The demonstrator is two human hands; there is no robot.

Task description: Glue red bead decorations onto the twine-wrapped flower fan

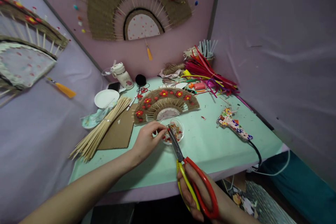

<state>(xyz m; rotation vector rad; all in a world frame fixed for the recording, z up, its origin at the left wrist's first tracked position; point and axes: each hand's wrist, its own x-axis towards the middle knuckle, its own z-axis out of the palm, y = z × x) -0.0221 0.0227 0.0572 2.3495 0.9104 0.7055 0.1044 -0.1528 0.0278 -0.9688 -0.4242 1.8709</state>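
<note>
My right hand (191, 189) grips scissors (176, 143) with one red and one yellow handle, its fingers through the loops. The blades look nearly closed, and their tips point away from me over a clear round dish (183, 136) of red, amber and clear beads (175, 131). Beside the tips, my left hand (148, 138) is closed in a pinch. A speck of red shows at its fingertips, too small to name. Just behind the dish lies a burlap fan (154, 99) with red flowers and thin sticks.
Left are a bundle of bamboo sticks (105, 126), cardboard (118, 134), a white plate (106, 98) and a bottle (123, 76). A patterned glue gun (235, 124) with a black cord lies right. Red pipe cleaners (207, 75) fill the back right. A large fan (101, 17) hangs behind.
</note>
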